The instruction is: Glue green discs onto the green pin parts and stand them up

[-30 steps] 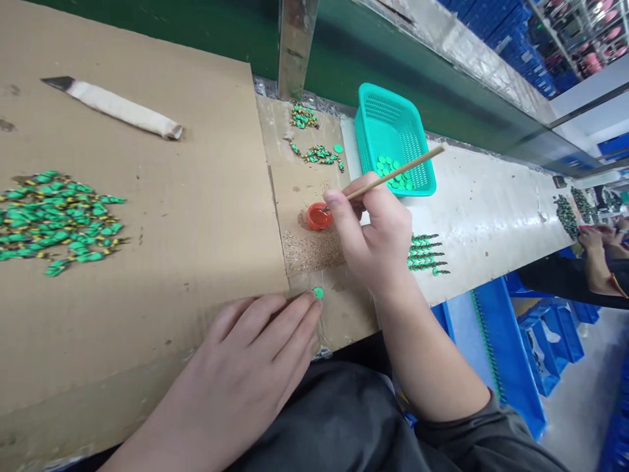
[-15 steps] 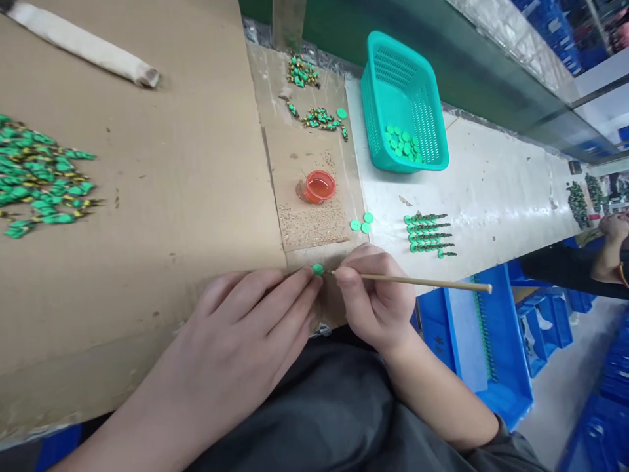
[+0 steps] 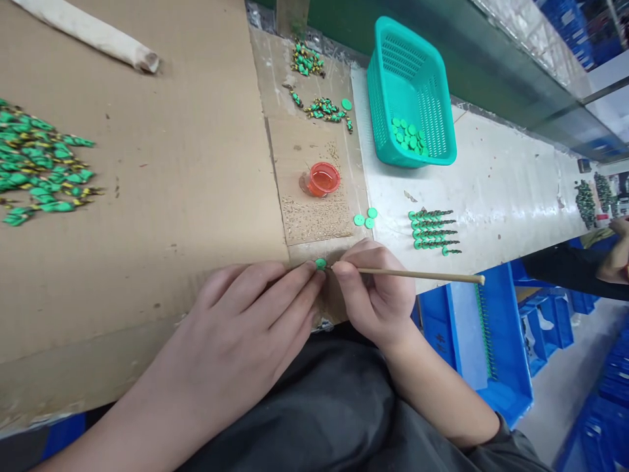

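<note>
At the bottom of the frame, black clothing [image 3: 319,400] covers the person's lap. Just above it, left of centre, the left hand [image 3: 260,301] lies palm down at the edge of the work surface, its fingers close together and their tips touching a green button-like disc [image 3: 321,263] at the centre of the frame; whether they grip it or only steady it, I cannot tell. Right of the disc, the right hand [image 3: 376,288] pinches a thin wooden stick [image 3: 422,274] near its working end, which points at the disc, while the shaft runs out toward the right. Three loose discs [image 3: 369,223] lie together above the right hand. Farther right, rows of green discs with dark twisted tails [image 3: 432,233] sit on the pale tabletop [image 3: 496,196]. Above the left fingertips stands a small red cup [image 3: 324,179] with liquid in it, on a speckled patch of cardboard [image 3: 319,216]. A heap of green, yellow and dark pieces [image 3: 44,170] is cut off by the left edge. Beyond the cup, upper centre, lie two smaller clusters of similar pieces [image 3: 324,110], and right of them a teal basket [image 3: 379,118] with green discs inside. A long off-white wrapped handle [image 3: 88,31] lies upper left. At the far right edge, a co-worker's arm [image 3: 614,262] shows.
</note>
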`<action>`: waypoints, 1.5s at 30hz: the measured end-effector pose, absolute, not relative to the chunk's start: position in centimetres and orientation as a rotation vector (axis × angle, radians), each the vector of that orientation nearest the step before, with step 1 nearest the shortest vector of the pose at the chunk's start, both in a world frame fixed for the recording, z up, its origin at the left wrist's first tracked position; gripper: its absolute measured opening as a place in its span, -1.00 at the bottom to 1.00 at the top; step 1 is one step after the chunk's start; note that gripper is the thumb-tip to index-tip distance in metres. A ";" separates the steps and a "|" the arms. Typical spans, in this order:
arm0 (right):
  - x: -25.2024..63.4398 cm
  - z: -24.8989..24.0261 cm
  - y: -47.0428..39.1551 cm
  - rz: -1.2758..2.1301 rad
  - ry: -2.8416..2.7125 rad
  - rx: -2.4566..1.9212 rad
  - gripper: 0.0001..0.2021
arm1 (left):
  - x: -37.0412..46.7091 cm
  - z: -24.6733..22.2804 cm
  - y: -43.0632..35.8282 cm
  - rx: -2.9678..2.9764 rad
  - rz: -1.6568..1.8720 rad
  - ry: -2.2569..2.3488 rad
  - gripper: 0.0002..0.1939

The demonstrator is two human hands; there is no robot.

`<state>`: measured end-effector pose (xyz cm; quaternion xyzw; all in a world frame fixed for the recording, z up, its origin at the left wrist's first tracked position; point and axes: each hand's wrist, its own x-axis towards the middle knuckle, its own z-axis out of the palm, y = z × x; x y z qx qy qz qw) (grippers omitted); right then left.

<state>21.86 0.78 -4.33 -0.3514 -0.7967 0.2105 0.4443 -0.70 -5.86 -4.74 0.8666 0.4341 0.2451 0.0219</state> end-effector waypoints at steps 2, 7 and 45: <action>21.8 -4.3 0.8 0.520 -1.981 -0.878 -0.76 | -0.8 -4.8 -5.9 2.693 0.743 1.347 -0.59; 21.8 -4.4 0.7 0.538 -1.994 -0.886 -0.77 | -0.8 -4.5 -5.9 2.694 0.752 1.360 -0.59; 22.8 -5.4 -1.6 0.579 -2.169 -0.824 -0.89 | -12.2 -0.3 -10.3 2.375 0.827 2.126 -0.80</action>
